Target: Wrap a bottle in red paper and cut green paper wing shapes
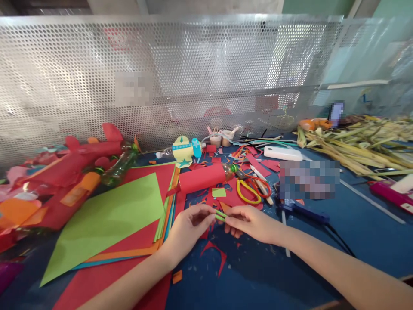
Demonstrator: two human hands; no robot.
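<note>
Between my two hands is a small folded strip of green paper [220, 215], pinched at both ends. My left hand [193, 224] grips its left end with thumb and forefinger. The right end sits between the thumb and fingers of my right hand [247, 221]. Just beyond them lies a bottle wrapped in red paper [202, 178], with a small green paper square [219, 192] in front of it. Scissors with yellow and red handles [253, 189] rest to the right of the bottle. A large green paper sheet [119, 215] tops a stack of coloured sheets on the left.
Red paper-covered bottles [80, 161] pile up at the far left. A dark blue glue gun [305, 212] with a cord lies at right, near a blurred patch. Dry husks [361, 137] spread at back right. A perforated metal panel [193, 64] stands behind the blue table [258, 275].
</note>
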